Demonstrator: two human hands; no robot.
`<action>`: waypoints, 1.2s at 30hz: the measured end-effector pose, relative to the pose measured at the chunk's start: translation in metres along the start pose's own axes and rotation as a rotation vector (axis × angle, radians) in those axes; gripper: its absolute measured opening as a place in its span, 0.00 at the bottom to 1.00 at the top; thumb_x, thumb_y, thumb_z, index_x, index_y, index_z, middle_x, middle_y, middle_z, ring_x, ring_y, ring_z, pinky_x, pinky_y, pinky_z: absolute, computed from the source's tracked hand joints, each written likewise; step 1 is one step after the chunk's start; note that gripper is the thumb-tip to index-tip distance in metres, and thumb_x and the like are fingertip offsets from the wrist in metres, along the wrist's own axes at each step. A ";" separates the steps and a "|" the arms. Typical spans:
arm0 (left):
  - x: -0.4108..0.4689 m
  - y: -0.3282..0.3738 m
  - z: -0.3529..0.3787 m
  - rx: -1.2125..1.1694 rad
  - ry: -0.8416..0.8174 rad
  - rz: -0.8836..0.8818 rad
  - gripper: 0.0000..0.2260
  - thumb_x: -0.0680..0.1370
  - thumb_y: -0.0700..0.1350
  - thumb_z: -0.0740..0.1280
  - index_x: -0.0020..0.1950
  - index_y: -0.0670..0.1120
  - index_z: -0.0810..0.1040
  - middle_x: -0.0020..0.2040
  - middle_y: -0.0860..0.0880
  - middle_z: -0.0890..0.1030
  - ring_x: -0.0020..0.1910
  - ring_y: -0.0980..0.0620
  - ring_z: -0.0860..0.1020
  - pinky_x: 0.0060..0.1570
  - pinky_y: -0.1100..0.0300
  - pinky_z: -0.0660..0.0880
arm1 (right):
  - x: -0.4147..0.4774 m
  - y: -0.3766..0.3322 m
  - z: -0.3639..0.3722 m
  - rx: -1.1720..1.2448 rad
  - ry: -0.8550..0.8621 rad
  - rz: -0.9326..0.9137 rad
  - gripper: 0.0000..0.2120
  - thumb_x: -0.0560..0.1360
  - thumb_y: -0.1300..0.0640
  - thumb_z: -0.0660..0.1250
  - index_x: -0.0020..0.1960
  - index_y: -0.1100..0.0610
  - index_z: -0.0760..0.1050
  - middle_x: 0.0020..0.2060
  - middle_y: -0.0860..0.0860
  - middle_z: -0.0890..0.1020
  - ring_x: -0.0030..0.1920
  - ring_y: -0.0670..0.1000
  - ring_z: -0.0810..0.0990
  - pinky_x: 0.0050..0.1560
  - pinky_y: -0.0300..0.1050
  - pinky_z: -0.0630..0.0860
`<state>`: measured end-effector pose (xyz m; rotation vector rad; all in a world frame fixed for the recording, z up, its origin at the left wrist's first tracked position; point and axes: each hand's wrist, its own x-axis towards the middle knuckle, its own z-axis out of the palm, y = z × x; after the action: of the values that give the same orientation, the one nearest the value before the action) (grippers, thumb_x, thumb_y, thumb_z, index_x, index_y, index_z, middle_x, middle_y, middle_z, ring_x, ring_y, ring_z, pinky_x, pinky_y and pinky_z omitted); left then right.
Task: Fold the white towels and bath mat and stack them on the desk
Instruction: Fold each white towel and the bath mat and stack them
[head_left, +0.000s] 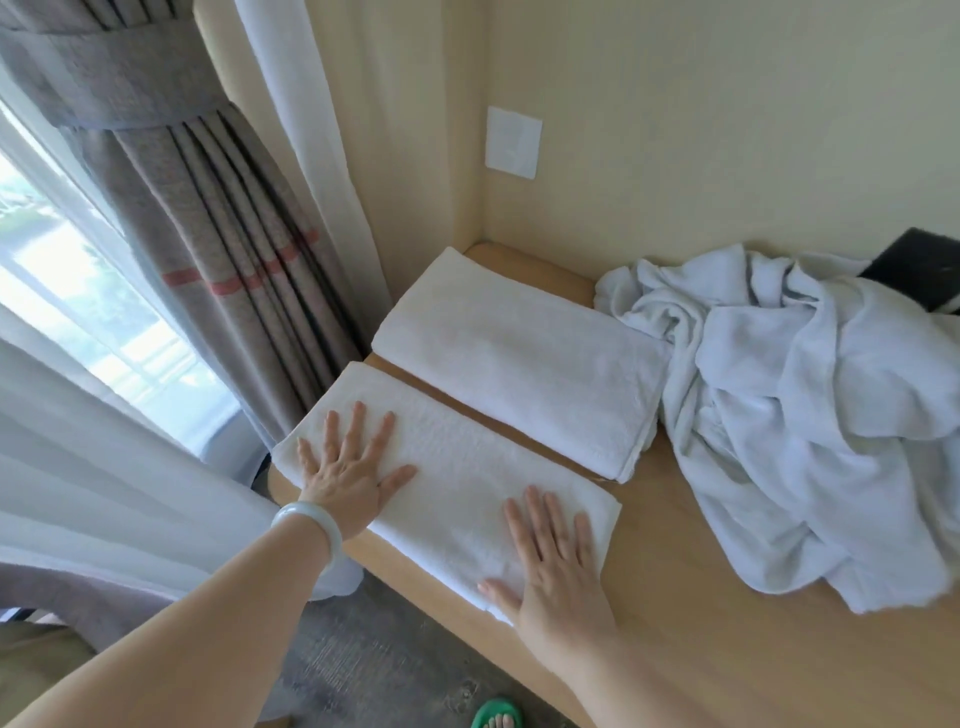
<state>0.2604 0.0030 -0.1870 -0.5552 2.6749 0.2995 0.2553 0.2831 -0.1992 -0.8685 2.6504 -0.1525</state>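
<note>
Two folded white towels lie side by side on the light wooden desk (727, 623). The nearer folded towel (457, 488) runs along the desk's front left edge. My left hand (348, 467) presses flat on its left end, fingers spread. My right hand (550, 566) lies flat on its right end, palm down. The farther folded towel (519, 358) rests behind it, untouched, with a strip of bare desk between them. A crumpled heap of white towelling (789, 415) sprawls over the right half of the desk.
A grey-brown curtain (218, 228) and a sheer white curtain (104, 467) hang at the left by the window. A dark flat object (919, 265) sits at the back right behind the heap. A white wall plate (513, 141) is above the desk. The desk's front edge drops to grey floor.
</note>
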 end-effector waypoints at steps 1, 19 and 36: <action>0.000 0.000 0.000 0.003 -0.007 -0.004 0.34 0.73 0.72 0.41 0.72 0.63 0.26 0.75 0.53 0.26 0.74 0.43 0.28 0.71 0.36 0.32 | -0.005 0.003 -0.001 0.011 -0.037 0.006 0.40 0.76 0.29 0.46 0.78 0.54 0.54 0.77 0.55 0.56 0.76 0.58 0.57 0.69 0.58 0.53; -0.028 0.264 -0.011 0.119 0.363 0.645 0.37 0.75 0.69 0.55 0.80 0.56 0.50 0.80 0.45 0.51 0.76 0.39 0.56 0.67 0.36 0.63 | -0.126 0.241 -0.119 0.486 0.524 0.743 0.34 0.72 0.49 0.73 0.71 0.59 0.62 0.69 0.54 0.66 0.67 0.56 0.68 0.66 0.49 0.68; -0.054 0.499 -0.046 0.329 0.419 0.457 0.41 0.80 0.58 0.59 0.74 0.57 0.26 0.76 0.44 0.29 0.77 0.39 0.37 0.73 0.35 0.52 | -0.151 0.356 -0.246 1.142 0.717 0.337 0.06 0.76 0.59 0.68 0.40 0.52 0.78 0.29 0.42 0.77 0.34 0.43 0.74 0.37 0.36 0.68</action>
<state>0.0813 0.4565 -0.0597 0.1165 3.1447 -0.1589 0.0841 0.6576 0.0006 0.0586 2.5047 -1.9151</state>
